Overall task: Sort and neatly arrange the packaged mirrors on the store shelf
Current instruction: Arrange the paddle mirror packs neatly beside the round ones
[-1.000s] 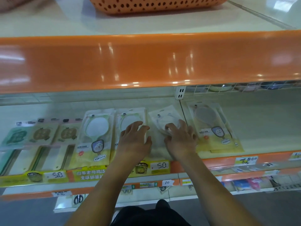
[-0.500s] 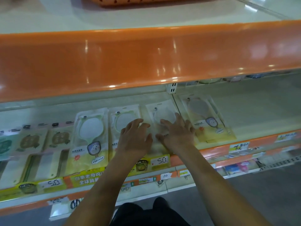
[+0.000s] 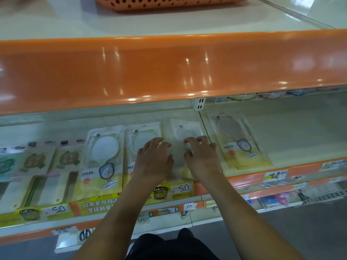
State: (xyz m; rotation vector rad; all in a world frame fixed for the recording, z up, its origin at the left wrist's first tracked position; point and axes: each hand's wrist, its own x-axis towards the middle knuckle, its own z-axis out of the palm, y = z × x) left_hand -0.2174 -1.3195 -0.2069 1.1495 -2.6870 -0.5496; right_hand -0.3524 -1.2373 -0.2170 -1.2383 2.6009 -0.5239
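a pale packaged mirror (image 3: 185,139) is laid flat on the lower shelf (image 3: 293,128), between a green-rimmed packaged mirror (image 3: 143,139) and a yellow-card one (image 3: 238,145). it is pressed by both hands: the left hand (image 3: 153,162) with fingers spread, the right hand (image 3: 202,158) with fingers bent on it.

Glossy orange shelf edge (image 3: 169,72) catches ceiling-light glints above cream shelving; grey floor (image 3: 309,231) lies below.

A shop: orange-edged shelf (image 3: 169,72) with price tags (image 3: 183,188).
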